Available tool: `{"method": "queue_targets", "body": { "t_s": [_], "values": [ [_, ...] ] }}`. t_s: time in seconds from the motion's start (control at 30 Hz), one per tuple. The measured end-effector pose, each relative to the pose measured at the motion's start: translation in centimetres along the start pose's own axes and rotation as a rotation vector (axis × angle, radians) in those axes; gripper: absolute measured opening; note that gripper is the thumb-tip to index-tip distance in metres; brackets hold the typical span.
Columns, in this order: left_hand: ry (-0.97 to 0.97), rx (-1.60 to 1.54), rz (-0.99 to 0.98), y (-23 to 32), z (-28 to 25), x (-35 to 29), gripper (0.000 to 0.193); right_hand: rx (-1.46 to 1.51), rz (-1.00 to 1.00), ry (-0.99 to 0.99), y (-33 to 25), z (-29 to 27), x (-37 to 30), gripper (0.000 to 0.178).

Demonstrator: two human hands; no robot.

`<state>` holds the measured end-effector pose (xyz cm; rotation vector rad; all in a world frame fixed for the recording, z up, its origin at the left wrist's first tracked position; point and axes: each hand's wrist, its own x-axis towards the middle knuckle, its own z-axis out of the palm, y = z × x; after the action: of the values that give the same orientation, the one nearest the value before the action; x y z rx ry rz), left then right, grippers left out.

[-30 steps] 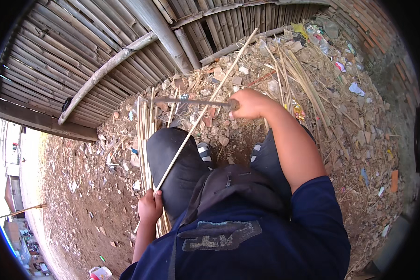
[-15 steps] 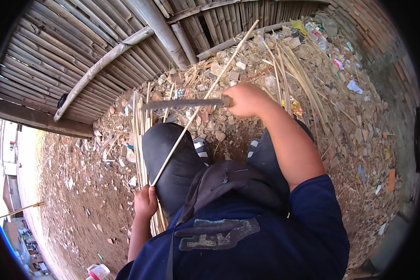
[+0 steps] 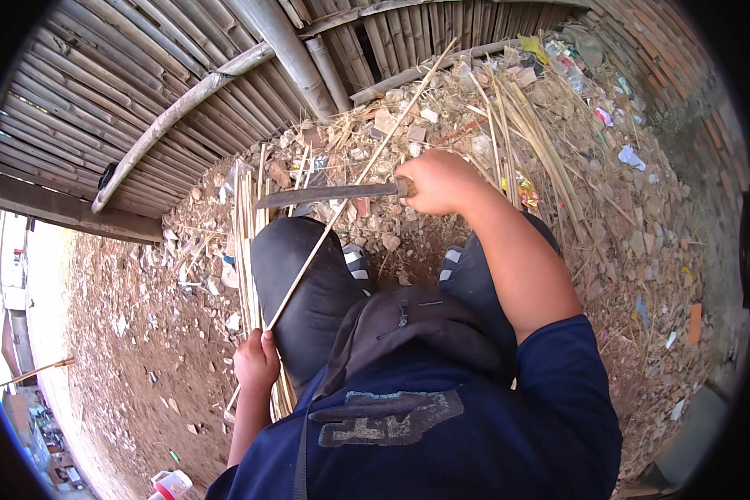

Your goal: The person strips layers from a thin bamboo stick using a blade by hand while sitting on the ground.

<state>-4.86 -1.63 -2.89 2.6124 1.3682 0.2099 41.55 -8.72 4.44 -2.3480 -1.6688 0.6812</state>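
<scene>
My left hand [image 3: 257, 358] is closed around the lower part of a long, thin bamboo strip [image 3: 390, 136], beside my left knee. From there the strip slants over the knee to the far right, toward the bamboo wall. My right hand [image 3: 442, 182] grips the handle of a machete [image 3: 329, 194], its dark blade pointing left and crossing the strip in front of my knees. Whether the blade touches the strip, I cannot tell. A bundle of split bamboo strips [image 3: 244, 221] lies along the outside of my left leg.
More bamboo strips [image 3: 546, 146] lie on the rubble to the right. A bamboo wall [image 3: 142, 108] with poles stands ahead and left, a brick wall [image 3: 642, 50] at far right. Broken stones and litter cover the ground. A white and red container [image 3: 172, 483] sits at the lower left.
The strip has slid slightly back through my left hand, and its end now shows below that hand. The machete has shifted a little nearer, its blade tilting slightly.
</scene>
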Motion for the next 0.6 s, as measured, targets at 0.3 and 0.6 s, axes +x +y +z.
{"method": "queue_targets", "body": {
  "t_s": [0.3,0.6],
  "values": [
    [0.065,0.014,-0.006,0.4,-0.1,0.1,0.044,0.198,0.187,0.133,5.4,-0.7,1.7,0.029],
    [0.042,-0.016,0.025,0.2,0.5,0.3,0.044,0.097,0.173,-0.163,3.2,-0.9,2.0,0.035]
  ]
}}
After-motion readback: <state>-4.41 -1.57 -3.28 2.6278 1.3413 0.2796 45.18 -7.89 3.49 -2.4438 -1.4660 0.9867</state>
